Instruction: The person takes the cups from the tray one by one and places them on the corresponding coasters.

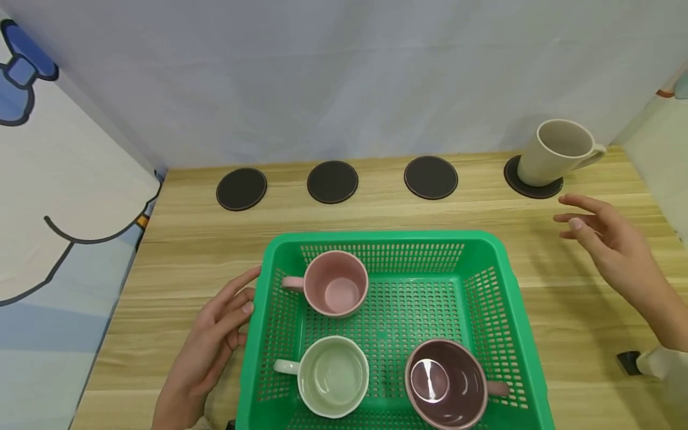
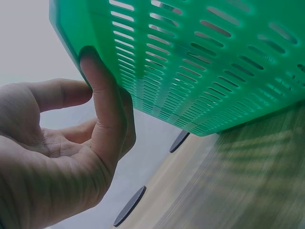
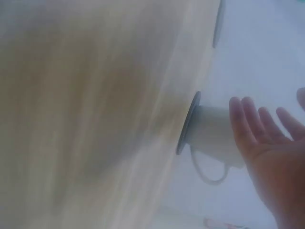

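Note:
A cream mug (image 1: 553, 154) stands upright on the rightmost black coaster (image 1: 529, 190), its handle to the right. My right hand (image 1: 613, 245) hovers in front of it, fingers loosely spread and holding nothing. In the right wrist view, this hand (image 3: 271, 133) overlaps part of the mug (image 3: 213, 131). The fingers of my left hand (image 1: 217, 334) touch the left side of a green plastic basket (image 1: 507, 286). From the left wrist, fingertips (image 2: 97, 71) show right at its outer rim. Inside sit a pink mug (image 1: 338, 292), a pale green mug (image 1: 334, 377) and a dark mauve mug (image 1: 448, 382).
Behind the basket, a left coaster (image 1: 242, 189), a middle coaster (image 1: 332, 181) and another coaster (image 1: 431, 177) lie in a row with bare tops. A pale cloth (image 1: 349, 83) hangs along the back edge of the wooden table (image 1: 177, 239).

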Motion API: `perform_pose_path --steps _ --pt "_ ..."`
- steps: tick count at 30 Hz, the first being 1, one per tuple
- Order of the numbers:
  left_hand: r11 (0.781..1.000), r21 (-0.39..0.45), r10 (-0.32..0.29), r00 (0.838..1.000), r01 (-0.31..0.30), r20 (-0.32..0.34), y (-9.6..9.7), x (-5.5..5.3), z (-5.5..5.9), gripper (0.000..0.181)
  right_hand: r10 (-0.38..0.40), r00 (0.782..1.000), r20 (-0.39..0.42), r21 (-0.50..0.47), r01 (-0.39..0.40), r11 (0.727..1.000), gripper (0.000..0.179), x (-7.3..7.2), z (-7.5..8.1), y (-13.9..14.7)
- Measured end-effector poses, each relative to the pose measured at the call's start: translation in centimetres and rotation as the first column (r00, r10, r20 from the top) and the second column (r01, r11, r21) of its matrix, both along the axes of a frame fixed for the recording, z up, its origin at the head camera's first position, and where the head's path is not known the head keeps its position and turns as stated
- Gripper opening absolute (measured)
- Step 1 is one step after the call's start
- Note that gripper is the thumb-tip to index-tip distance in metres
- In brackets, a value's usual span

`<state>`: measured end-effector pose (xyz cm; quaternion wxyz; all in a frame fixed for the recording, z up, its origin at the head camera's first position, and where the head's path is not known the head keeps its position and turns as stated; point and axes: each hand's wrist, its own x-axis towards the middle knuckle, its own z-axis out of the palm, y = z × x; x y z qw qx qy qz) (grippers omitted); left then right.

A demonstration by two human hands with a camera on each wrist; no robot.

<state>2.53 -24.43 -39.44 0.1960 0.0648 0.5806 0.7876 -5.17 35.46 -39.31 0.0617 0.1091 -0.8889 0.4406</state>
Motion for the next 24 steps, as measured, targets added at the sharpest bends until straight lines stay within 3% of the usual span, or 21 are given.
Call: perform_pose_path --steps 5,11,17,20,24 --pt "1.000 -0.008 0.004 1.000 -0.004 0.004 0.0 0.0 0.1 0.054 0.060 0.997 -0.056 0.103 -0.054 0.993 0.052 1.6 0.5 -1.5" --pt "1.000 0.002 0.008 1.000 -0.008 -0.001 0.0 0.1 0.0 0.054 0.164 0.972 -0.169 0.139 -0.142 0.980 0.051 3.2 1.4 -3.4" --pt "1.000 0.014 0.009 1.000 -0.009 -0.005 0.0 0.1 -0.1 0.054 0.213 0.963 -0.162 0.182 -0.183 0.966 0.047 5.1 2.4 -5.0" --pt "1.000 0.021 0.005 1.000 -0.005 -0.004 0.0 0.1 -0.1 0.054 0.258 0.945 -0.200 0.187 -0.221 0.957 0.040 5.8 2.5 -5.7" --pt "0.999 0.036 0.000 1.000 0.000 -0.004 -0.1 0.0 -0.2 0.054 0.326 0.904 -0.276 0.178 -0.285 0.942 0.030 6.7 2.7 -6.8"
